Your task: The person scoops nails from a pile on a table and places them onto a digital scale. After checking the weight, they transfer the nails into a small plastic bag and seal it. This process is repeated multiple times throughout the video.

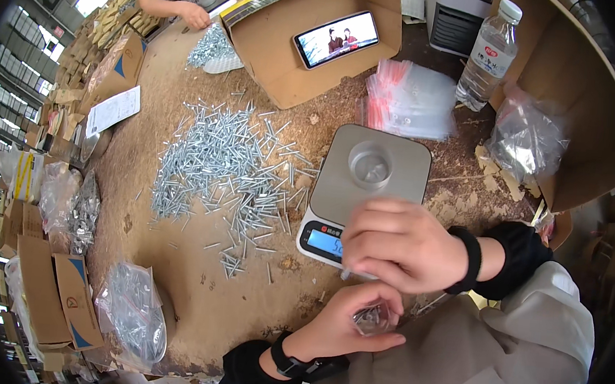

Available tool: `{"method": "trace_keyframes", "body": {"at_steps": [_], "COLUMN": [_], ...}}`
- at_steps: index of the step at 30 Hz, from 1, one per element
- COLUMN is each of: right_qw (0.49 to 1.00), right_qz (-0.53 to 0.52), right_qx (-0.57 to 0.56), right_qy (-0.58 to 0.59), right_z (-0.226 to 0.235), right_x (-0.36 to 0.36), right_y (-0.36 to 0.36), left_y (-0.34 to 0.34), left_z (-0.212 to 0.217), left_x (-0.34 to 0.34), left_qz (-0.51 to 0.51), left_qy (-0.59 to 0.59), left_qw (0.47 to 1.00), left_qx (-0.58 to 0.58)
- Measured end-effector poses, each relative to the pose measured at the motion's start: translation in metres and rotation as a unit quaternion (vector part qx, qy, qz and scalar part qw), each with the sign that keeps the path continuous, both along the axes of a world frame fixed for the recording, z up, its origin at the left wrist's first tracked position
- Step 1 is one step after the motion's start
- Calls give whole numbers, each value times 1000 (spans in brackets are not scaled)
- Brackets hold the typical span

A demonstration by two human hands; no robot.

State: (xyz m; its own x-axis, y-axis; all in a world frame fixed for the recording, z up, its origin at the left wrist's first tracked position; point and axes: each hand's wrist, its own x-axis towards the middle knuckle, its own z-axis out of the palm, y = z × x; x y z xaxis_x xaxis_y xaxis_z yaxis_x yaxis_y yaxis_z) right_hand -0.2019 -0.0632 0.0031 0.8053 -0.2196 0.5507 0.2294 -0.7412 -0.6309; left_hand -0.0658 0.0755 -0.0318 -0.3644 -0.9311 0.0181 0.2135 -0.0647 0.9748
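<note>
My left hand (355,319), with a dark watch at the wrist, curls around a small clear container (373,319) holding some shiny metal pieces. Just above it, my right hand (406,248) is closed, fingers bent down, over the front edge of the digital scale (336,194). What the right hand pinches is hidden; a bit of something translucent shows below its fingertips. On the scale's grey plate stands a round clear cup (370,166) with a few small pieces inside. The blue display is partly covered by my right hand. Left of the scale spreads a heap of silvery screws (226,163).
Behind the scale lie clear zip bags (410,102) with red edges, beside a water bottle (489,58) and a crumpled plastic bag (528,138). A phone (337,39) leans in an open carton (277,80). Another person's hand (195,15) touches a far screw pile (212,46).
</note>
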Motion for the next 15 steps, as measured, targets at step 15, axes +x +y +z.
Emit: {"method": "trace_keyframes", "body": {"at_steps": [15], "right_qw": [991], "right_qz": [78], "right_qx": [-62], "right_qy": [-91], "right_z": [-10], "right_x": [-6], "right_y": [11], "left_y": [12], "left_z": [-7], "left_x": [20], "left_qz": [60], "left_qy": [118], "left_qw": [989], "left_qx": [72]}}
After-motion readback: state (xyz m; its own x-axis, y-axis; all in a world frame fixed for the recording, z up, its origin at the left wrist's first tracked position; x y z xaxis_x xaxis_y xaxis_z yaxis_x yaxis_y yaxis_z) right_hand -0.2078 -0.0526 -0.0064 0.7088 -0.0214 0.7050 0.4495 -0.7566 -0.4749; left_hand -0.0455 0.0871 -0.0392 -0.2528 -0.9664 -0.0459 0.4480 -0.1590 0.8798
